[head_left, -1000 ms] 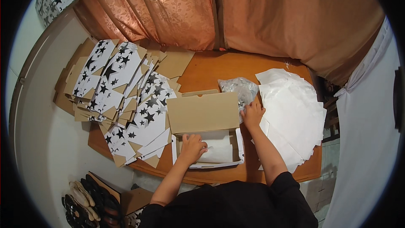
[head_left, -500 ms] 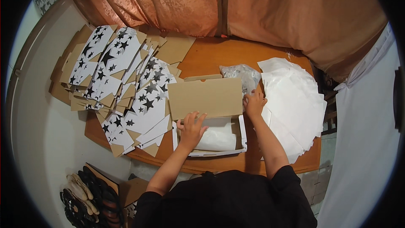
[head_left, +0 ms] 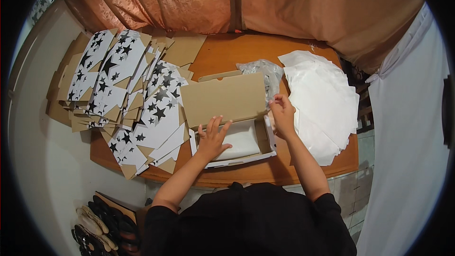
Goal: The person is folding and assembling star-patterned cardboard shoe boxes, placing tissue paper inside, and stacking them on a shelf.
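A cardboard box (head_left: 272, 142) lies in front of me, white outside and brown inside, its brown lid (head_left: 222, 97) swung back. White paper (head_left: 242, 140) covers what is inside; whatever lies beneath it is hidden. My left hand (head_left: 212, 141) rests with fingers spread at the left of the opening, over the paper and the lid's lower edge. At the box's right side, my right hand (head_left: 283, 117) has its fingers bent together by the lid's edge and a clear plastic bag (head_left: 269, 75). What those fingertips pinch is too small to make out.
Flat, star-printed cardboard pieces (head_left: 113, 80) are piled on the left of the wooden table (head_left: 222, 57). White sheets (head_left: 322, 104) lie fanned out on the right. Orange curtains (head_left: 189, 0) hang behind. Shoes (head_left: 106, 225) stand at the lower left.
The whole view has shifted slightly. My right hand has come a little nearer me along the box's right side, its fingers drawn closer together. My left hand reaches slightly further over the paper.
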Action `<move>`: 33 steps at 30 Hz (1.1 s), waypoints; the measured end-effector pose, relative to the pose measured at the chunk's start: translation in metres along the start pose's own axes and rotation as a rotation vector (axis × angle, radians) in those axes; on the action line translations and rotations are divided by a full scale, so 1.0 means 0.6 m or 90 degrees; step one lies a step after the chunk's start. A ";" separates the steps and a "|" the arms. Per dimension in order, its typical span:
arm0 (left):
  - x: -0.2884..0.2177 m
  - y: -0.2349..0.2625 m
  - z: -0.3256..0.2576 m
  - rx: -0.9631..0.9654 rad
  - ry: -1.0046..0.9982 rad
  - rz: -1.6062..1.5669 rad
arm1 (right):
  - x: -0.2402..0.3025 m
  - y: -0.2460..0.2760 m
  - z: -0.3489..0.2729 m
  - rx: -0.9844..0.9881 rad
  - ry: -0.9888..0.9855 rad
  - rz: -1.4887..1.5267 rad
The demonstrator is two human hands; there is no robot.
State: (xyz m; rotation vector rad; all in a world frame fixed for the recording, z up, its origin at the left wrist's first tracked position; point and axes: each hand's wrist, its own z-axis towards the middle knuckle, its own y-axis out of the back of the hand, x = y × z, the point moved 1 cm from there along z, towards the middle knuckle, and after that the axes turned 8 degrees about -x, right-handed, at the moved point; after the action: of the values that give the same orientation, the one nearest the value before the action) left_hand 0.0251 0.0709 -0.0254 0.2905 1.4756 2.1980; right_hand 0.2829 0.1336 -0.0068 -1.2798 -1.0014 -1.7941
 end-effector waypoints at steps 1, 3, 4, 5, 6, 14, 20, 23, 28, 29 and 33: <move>0.001 -0.003 -0.002 0.001 -0.003 -0.003 | 0.019 0.000 -0.015 0.024 0.019 -0.033; 0.009 -0.010 0.001 0.009 0.051 -0.012 | 0.050 -0.003 -0.042 0.055 0.033 -0.065; 0.012 -0.011 0.005 0.007 0.047 -0.013 | 0.060 -0.003 -0.053 0.051 0.035 -0.066; 0.015 -0.011 0.006 -0.011 0.033 -0.030 | 0.070 -0.004 -0.067 0.069 0.092 -0.122; 0.017 -0.011 0.007 -0.028 0.020 -0.047 | 0.080 -0.005 -0.079 0.088 0.150 -0.178; 0.012 0.018 -0.003 0.070 -0.172 -0.164 | 0.083 -0.006 -0.118 0.128 0.234 -0.231; 0.033 -0.004 -0.016 0.291 -0.208 -0.235 | 0.071 -0.014 -0.127 0.273 0.132 -0.275; 0.033 0.006 -0.011 0.261 -0.151 -0.293 | 0.057 -0.038 -0.129 0.367 0.020 -0.219; 0.045 0.072 0.002 0.268 -0.134 -0.259 | 0.030 -0.070 -0.149 0.411 0.057 -0.374; 0.053 0.092 0.002 0.242 -0.079 -0.289 | 0.038 -0.071 -0.151 0.348 0.129 -0.384; 0.077 0.146 -0.018 0.133 0.031 -0.323 | 0.072 -0.069 -0.129 0.200 0.242 -0.384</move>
State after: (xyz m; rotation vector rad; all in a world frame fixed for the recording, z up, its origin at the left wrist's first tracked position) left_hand -0.0428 0.0579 0.0461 -0.0691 1.5969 1.6647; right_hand 0.2035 0.0791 0.0107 -0.4353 -1.4679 -2.0963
